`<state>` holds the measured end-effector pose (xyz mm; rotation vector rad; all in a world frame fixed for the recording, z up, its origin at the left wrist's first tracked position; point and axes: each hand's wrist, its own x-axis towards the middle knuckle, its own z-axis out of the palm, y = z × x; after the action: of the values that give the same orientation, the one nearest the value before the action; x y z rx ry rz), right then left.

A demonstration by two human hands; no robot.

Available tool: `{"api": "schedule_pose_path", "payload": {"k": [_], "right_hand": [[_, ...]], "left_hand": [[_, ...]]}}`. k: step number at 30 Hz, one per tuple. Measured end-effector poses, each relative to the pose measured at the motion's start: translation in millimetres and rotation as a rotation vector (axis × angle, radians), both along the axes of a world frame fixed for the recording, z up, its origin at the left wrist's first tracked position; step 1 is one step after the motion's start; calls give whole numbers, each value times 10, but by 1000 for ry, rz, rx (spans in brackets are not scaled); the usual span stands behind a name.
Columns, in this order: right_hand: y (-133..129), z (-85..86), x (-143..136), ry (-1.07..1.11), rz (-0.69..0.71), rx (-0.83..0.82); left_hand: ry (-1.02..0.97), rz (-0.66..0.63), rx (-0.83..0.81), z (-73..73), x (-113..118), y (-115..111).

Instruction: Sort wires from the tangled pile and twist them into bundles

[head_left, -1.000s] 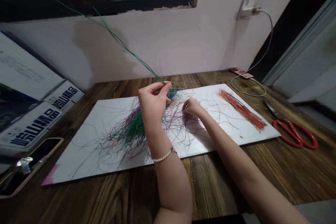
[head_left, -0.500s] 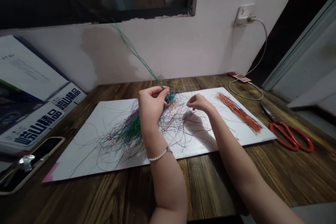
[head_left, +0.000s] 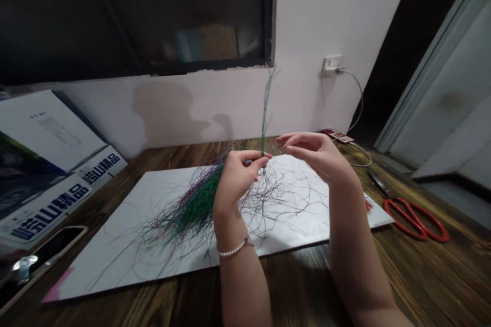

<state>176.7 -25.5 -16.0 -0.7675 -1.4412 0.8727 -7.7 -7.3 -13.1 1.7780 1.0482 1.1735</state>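
The right forearm (head_left: pixel 351 235) partly hides a red-orange patch (head_left: pixel 369 207), perhaps strands, by the right edge of the white board (head_left: pixel 123 250). Left hand (head_left: pixel 237 176) pinches upright green strands (head_left: pixel 263 144) toward the far edge; right hand (head_left: pixel 322 157), fingers (head_left: pixel 305 139) parted, hovers beside. The strands' tops blur.

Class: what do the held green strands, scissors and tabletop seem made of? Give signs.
Green strands: possibly plastic fibre or coated wire, standing thin above the left hand; finish unclear. Scissors: probably metal blades, dark grey; smooth handles, likely plastic, evenly red. Tabletop: wood or wood-look, fairly matt, brown with streaky grain.
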Motion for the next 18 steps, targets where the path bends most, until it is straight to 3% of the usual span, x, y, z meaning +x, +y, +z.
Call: {"api": "schedule_pose_path", "payload": {"k": [3,11,18], "right_hand": [[-68,46,-71,40,94,-28],[8,40,-121,170,-107,39],[-42,67,-138,187,-114,77]], "left_hand": [[18,-83,-9,27,58,-36],[156,-193,-40,67,102,-53],[169,-297,-35,98,87,-92]]}}
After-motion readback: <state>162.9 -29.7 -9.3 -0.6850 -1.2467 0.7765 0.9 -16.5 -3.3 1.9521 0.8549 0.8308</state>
